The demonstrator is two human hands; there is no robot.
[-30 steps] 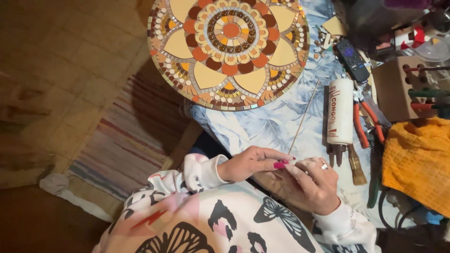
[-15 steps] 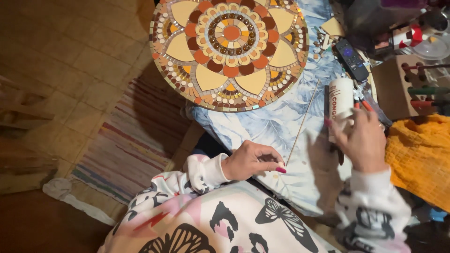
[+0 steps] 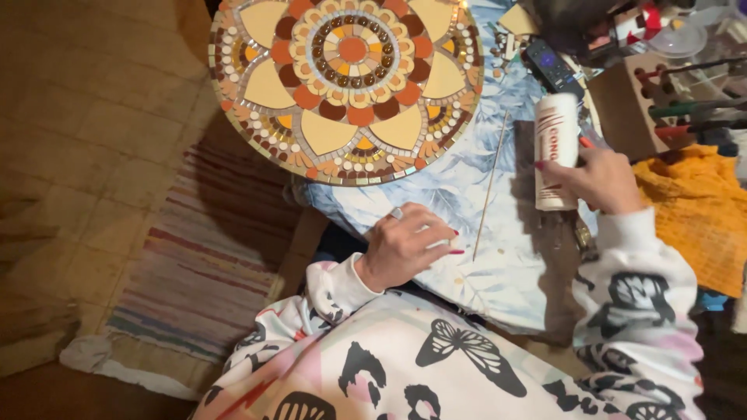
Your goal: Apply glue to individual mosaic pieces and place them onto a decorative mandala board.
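My right hand (image 3: 603,179) wraps around the white tube (image 3: 555,152), right of centre in the frame; its long axis runs up and down, slightly tilted. My left hand (image 3: 405,249) rests loosely curled on the counter (image 3: 498,257), beside the thin stick (image 3: 490,187).

We see a white tube (image 3: 555,152) with a red-printed label at upper right, and above it a dark object (image 3: 549,65) with perhaps a small lit screen.
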